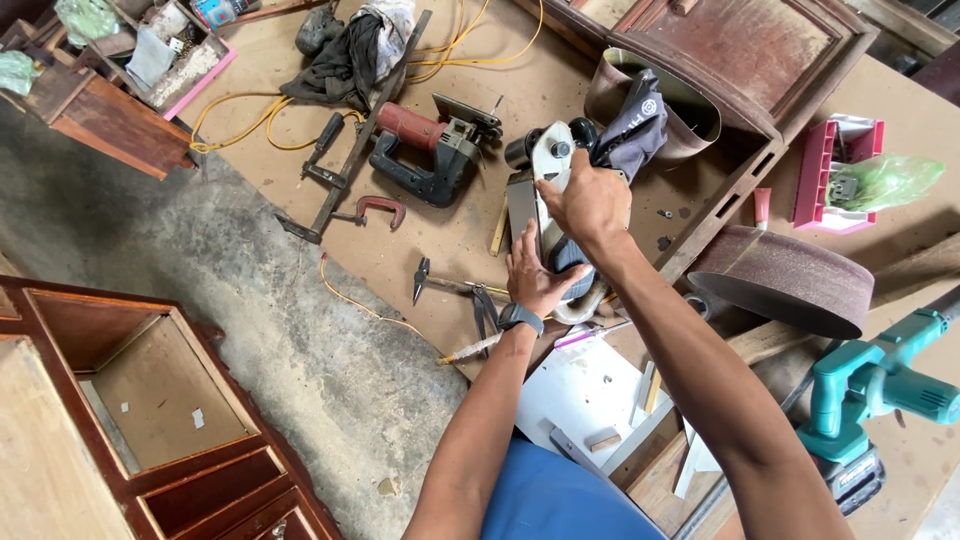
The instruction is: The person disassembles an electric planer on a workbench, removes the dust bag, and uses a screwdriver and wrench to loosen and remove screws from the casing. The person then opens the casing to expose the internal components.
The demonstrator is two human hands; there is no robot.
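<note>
A belt sander [548, 170], grey and black with a dark dust bag [632, 125] at its far end, stands on the workbench [440, 250]. My right hand [592, 200] grips its top from above. My left hand [530, 275], with a wristwatch on the wrist, presses flat against the sander's near side. A loop of brown sanding belt [790, 280] lies to the right of the sander, and another curled belt [690, 110] lies behind it.
A red and black jigsaw [435, 150], bar clamp [345, 165], red C-clamp [380, 208], pliers [420, 278] and yellow cable [250, 120] lie to the left. A teal power tool [880, 385] sits at right. A wooden cabinet [150, 400] stands on the concrete floor.
</note>
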